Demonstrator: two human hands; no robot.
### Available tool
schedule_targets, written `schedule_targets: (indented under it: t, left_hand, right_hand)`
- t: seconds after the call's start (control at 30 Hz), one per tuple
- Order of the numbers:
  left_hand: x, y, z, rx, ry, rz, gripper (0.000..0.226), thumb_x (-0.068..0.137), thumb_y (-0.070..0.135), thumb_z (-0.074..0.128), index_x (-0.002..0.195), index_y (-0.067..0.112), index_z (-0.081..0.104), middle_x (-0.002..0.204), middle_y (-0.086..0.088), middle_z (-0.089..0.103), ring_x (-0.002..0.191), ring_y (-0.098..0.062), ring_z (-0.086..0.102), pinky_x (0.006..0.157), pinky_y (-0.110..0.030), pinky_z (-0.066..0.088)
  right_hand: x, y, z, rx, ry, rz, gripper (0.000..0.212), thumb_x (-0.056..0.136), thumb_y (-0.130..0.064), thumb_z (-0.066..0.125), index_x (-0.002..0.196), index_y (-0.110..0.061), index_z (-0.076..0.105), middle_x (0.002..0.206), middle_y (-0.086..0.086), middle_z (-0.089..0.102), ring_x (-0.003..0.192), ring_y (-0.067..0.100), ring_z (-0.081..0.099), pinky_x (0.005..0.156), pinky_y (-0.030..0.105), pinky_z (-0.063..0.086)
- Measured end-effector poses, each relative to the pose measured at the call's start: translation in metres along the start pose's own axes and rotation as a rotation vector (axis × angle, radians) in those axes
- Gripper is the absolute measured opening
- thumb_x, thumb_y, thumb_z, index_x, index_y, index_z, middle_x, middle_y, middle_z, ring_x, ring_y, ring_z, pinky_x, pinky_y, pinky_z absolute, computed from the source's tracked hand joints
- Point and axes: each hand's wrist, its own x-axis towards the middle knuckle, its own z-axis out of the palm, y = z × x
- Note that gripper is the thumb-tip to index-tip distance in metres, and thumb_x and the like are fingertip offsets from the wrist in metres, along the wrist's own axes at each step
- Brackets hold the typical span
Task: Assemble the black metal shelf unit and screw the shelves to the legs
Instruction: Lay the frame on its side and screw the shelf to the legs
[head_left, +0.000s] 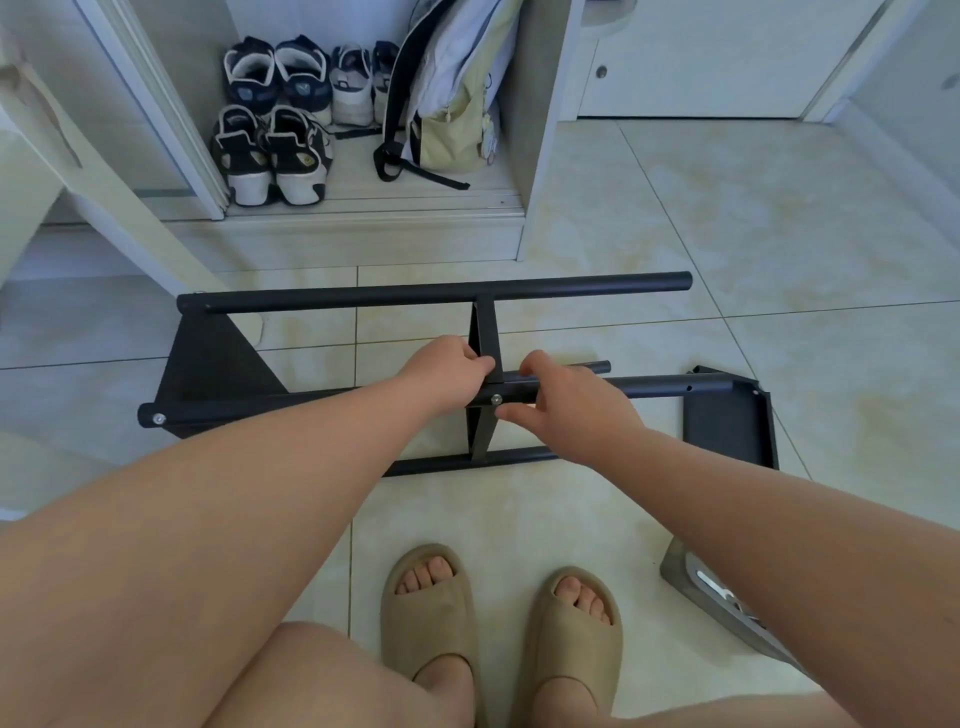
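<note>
Position: the shelf unit (218, 369) lies on its side on the tiled floor (675, 234), long axis running left to right across the view, its right end angled slightly away.

Members: the far leg (415, 293), middle leg (649, 388) and near leg (441, 464) are round black matt metal tubes, roughly parallel. A flat triangular end shelf (208, 343) closes the left end. The middle shelf (487, 327) stands on edge between the legs. A third shelf (727, 426), a flat tray with a raised lip, lies at the right end of the middle leg; whether it is joined cannot be told.

Hands: the left hand (449, 371) grips the middle shelf, fingers curled round its edge at the joint. The right hand (571, 410) grips the middle leg, thumb below and fingers above, just right of a silver screw (496, 399).

Clearance: open tile beyond the far leg up to the cupboard (540, 156), which holds shoes (270, 150) and a backpack (452, 104). Open tile also lies to the right. Beige slippers (426, 603) stand near the near leg. A grey packet (691, 577) lies at the right, partly hidden by the forearm
</note>
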Motion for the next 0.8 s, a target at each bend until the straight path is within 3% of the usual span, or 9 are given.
schedule_targets:
  t: [0.1,0.2,0.3,0.43,0.63,0.8]
  left_hand:
    - [-0.013,0.014,0.004,0.124,0.23,0.073,0.026,0.099,0.039,0.047,0.116,0.021,0.054,0.113,0.002,0.06,0.101,-0.022,0.057,0.085,-0.039,0.049]
    - [-0.028,0.038,0.011,0.224,0.355,0.332,0.021,0.1,0.034,0.045,0.113,0.021,0.055,0.11,0.004,0.055,0.098,-0.02,0.055,0.078,-0.038,0.049]
    - [-0.045,0.067,0.028,0.239,0.231,0.543,0.015,0.101,0.031,0.043,0.103,0.024,0.055,0.099,0.009,0.058,0.084,-0.015,0.056,0.068,-0.033,0.046]
    - [-0.062,0.097,0.066,0.364,0.014,0.696,0.016,0.101,0.03,0.041,0.096,0.025,0.056,0.091,0.008,0.06,0.082,-0.018,0.058,0.072,-0.039,0.051]
    - [-0.054,0.119,0.135,0.531,-0.25,0.627,0.011,0.099,0.036,0.044,0.101,0.029,0.053,0.1,0.007,0.062,0.094,-0.021,0.058,0.079,-0.04,0.051]
    - [-0.042,0.115,0.202,0.485,-0.496,0.41,0.035,0.099,0.043,0.05,0.128,0.024,0.051,0.123,0.001,0.062,0.109,-0.023,0.058,0.094,-0.038,0.049]
  right_hand:
    - [-0.024,0.02,-0.007,0.014,-0.018,-0.053,0.05,0.099,-0.057,0.051,0.137,-0.026,0.042,0.125,-0.006,0.057,0.105,0.017,0.055,0.081,0.039,0.051]
    - [-0.05,0.052,-0.014,-0.048,-0.02,-0.054,0.053,0.101,-0.051,0.05,0.147,-0.029,0.037,0.14,-0.005,0.05,0.128,0.02,0.048,0.092,0.041,0.05]
    - [-0.077,0.096,-0.02,-0.229,-0.04,-0.025,0.054,0.102,-0.048,0.047,0.151,-0.03,0.033,0.143,-0.004,0.048,0.131,0.022,0.045,0.1,0.039,0.046]
    - [-0.115,0.162,-0.021,-0.315,-0.152,0.108,0.058,0.103,-0.046,0.046,0.155,-0.032,0.027,0.149,-0.004,0.043,0.137,0.023,0.039,0.107,0.038,0.039]
    - [-0.134,0.236,-0.006,-0.312,-0.352,0.255,0.063,0.104,-0.048,0.044,0.159,-0.038,0.016,0.163,-0.007,0.028,0.15,0.022,0.022,0.116,0.045,0.031]
    - [-0.115,0.28,0.034,-0.295,-0.611,0.343,0.064,0.106,-0.026,0.049,0.161,-0.034,0.017,0.158,0.001,0.039,0.138,0.028,0.044,0.103,0.038,0.044]
